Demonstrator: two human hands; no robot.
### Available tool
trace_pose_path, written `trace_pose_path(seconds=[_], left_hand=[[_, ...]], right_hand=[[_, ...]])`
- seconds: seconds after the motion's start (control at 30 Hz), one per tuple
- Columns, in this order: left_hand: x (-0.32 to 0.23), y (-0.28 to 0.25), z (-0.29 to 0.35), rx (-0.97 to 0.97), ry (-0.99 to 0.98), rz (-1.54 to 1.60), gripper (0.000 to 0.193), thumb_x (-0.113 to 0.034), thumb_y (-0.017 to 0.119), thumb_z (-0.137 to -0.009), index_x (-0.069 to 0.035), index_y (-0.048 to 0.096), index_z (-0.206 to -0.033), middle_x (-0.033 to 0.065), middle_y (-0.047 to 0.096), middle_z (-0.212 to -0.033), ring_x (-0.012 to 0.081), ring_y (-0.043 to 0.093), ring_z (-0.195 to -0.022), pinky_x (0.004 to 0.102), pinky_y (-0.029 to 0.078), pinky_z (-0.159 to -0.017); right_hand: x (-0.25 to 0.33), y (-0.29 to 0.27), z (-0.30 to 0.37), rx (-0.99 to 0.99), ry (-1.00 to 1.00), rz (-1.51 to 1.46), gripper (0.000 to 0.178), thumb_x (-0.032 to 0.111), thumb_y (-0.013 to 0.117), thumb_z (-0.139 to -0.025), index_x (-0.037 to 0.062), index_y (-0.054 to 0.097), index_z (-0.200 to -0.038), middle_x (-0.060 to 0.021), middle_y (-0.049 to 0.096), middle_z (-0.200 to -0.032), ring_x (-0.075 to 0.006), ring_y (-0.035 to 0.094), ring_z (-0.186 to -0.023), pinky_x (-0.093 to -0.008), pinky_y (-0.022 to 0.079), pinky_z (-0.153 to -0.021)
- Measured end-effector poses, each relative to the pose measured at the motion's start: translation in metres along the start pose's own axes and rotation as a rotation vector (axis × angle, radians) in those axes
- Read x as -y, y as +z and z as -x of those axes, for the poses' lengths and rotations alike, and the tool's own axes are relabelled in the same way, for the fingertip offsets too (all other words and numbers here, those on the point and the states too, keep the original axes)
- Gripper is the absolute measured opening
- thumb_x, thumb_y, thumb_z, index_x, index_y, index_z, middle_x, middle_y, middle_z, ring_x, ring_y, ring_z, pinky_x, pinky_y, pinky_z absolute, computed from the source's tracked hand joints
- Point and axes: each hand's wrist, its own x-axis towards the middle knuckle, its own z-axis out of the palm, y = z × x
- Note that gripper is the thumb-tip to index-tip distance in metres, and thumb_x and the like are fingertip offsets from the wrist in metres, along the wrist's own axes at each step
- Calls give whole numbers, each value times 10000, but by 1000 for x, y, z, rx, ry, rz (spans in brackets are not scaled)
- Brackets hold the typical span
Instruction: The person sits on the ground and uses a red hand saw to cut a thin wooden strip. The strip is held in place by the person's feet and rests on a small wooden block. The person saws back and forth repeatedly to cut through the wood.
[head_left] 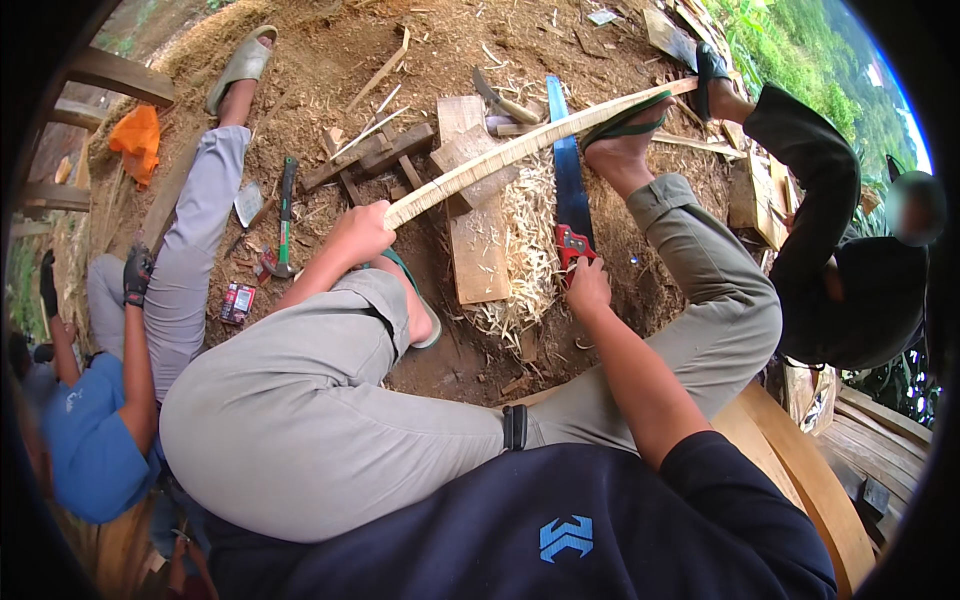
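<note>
My left hand (362,235) is closed round the near end of a long pale wood strip (530,140). The strip slants up to the right, passing my sandalled right foot (628,150); its far end lies by a co-worker's black sandal (712,80). My right hand (588,288) grips the red handle of a handsaw (570,185). Its blue blade points away from me and passes beneath the strip. Left of the saw, a thick wood block (478,250) lies on the ground, partly crossed by the strip, with curled shavings (525,250) heaped beside it.
A green-handled hammer (286,215) and a small red box (237,303) lie at left. Beyond the block is a second hammer (505,98). Scrap timber (375,160) lies nearby. Co-workers sit at left (100,420) and right (850,290). An orange bag (137,143) lies far left.
</note>
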Motion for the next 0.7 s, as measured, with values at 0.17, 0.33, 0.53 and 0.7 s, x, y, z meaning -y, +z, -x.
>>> trace_pose_path(seconds=[0.17, 0.33, 0.53, 0.7], left_hand=[[4, 0, -1, 20, -8, 25, 290, -167, 610, -818, -49, 647, -1080, 264, 711, -1014, 460, 676, -983, 553, 518, -858], [-1, -1, -3, 41, -31, 40, 292, -167, 609, -818, -44, 645, -1081, 264, 711, -1003, 465, 675, -978, 559, 517, -858], [2, 1, -1, 27, -9, 20, 287, -173, 607, -822, -53, 648, -1080, 256, 712, -1017, 459, 675, -992, 552, 520, -863], [3, 2, -4, 11, 18, 8, 287, -170, 605, -821, -58, 651, -1081, 255, 712, -1037, 457, 673, -1003, 547, 521, -867]], right_hand=[[-4, 2, -8, -11, -99, 116, 204, 164, 643, -942, 110, 643, -1139, -140, 538, -1243, -335, 634, -1128, -448, 580, -893], [-13, -5, -18, 12, -182, 262, 194, 206, 704, -883, 131, 725, -1060, -111, 559, -1219, -307, 620, -1153, -437, 572, -897], [-2, -49, 3, 101, -330, 355, 339, 285, 796, -781, 108, 733, -1064, -119, 582, -1171, -317, 597, -1165, -449, 554, -928], [-6, -100, 40, -50, -578, 129, 348, 252, 780, -763, 62, 682, -1037, -136, 582, -1102, -314, 601, -1070, -431, 530, -915]])
